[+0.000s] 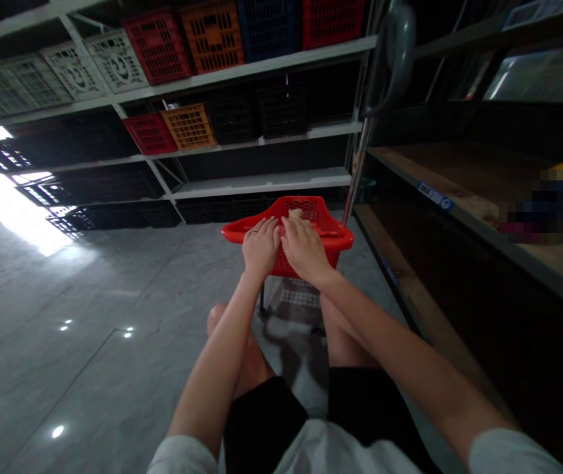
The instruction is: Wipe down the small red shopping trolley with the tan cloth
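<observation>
A red plastic shopping cart (328, 212) with a perforated basket stands in front of my legs. My left hand (263, 243) lies over the left part of its handle bar, fingers bent forward across it. Close beside it, my right hand (303, 245) grips the same bar from above, its fingertips almost touching the left ones. The undersides of both hands and the thumbs are mostly hidden. A small beige object (295, 214) shows inside the basket, just beyond my right fingers; its kind is unclear.
Ahead, a white metal rack (271, 184) carries plastic crates, among them an orange crate (213, 36) and a red crate (159, 46). Wooden shelving (439, 158) runs along the right, close to the cart. A metal post (359, 164) stands at the corner. Grey floor (88, 316) spreads left.
</observation>
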Motion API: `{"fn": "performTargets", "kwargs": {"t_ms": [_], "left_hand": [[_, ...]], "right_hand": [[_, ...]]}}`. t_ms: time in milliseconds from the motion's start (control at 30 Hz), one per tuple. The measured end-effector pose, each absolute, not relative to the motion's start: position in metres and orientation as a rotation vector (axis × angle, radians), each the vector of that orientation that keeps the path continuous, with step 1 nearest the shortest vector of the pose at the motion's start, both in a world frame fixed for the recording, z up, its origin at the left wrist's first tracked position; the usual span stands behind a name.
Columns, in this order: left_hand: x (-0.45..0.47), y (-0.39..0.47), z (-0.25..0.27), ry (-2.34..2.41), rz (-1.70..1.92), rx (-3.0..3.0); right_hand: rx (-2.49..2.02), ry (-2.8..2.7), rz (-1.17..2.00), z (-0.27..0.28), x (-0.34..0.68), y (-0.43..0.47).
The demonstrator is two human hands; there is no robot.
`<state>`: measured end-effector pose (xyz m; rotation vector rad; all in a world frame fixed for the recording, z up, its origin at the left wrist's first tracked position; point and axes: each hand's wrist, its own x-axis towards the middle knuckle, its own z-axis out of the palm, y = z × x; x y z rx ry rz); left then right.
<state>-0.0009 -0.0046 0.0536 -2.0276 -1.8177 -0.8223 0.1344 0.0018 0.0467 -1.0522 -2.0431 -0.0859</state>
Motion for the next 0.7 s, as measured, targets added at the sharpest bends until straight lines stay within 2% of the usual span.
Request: {"fn": "performTargets", "kwargs": {"t_ms": [167,333,500,700], "left_hand": [[-0.022,-0.001,0.069,-1.905,-0.686,-2.186],[-0.023,0.006,0.076,-2.066,-0.226,-2.061],[0.013,0.014,0.067,-2.063,-0.262,-1.973],[0.051,0.025,0.059,-2.080,-0.342,-1.905]], "right_hand": [[-1.016,-2.114,-0.101,0.051,0.158,0.007],[-1.255,-2.110,-0.170,0.046,0.248,0.017],[-1.398,-2.062,-0.152,0.044,0.297,0.036],[-1.388,-2.031,-0.220,0.052,0.259,0.036]]}}
